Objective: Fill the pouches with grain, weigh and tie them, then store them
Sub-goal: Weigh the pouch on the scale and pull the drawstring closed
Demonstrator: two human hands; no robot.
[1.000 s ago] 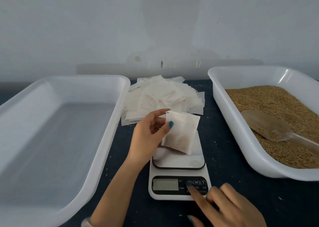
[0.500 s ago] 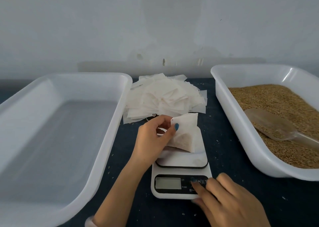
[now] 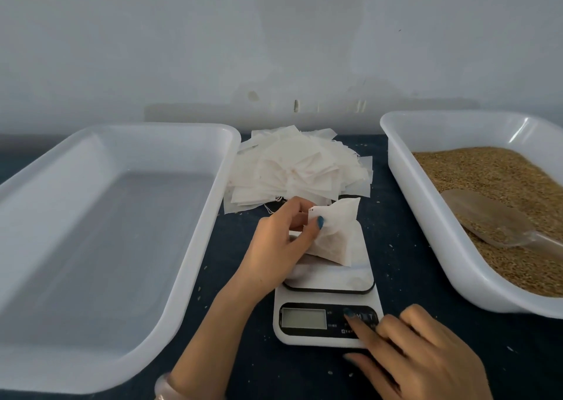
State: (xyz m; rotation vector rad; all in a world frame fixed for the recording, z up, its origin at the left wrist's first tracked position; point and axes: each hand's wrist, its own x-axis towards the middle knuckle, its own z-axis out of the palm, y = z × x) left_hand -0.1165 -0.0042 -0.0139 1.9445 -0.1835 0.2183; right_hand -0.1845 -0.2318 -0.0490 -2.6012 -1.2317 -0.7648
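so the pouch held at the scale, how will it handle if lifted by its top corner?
Probably floppy: the pouch creases and sags under the left hand's pinch. Likely bottom-heavy, since the grain shows darker low down. Seems light: a fingertip pinch manages it.

Pouch (image 3: 332,232): white, thin fabric, grain showing dark through the lower half. Tilted, top corner pinched by left hand (image 3: 274,241), bottom edge on the scale (image 3: 330,282) platform. Empty pouches (image 3: 292,168) heaped behind the scale. Grain (image 3: 487,180) fills the right tray (image 3: 405,168), clear scoop (image 3: 481,217) lying in it. Left tray (image 3: 91,217) holds nothing.
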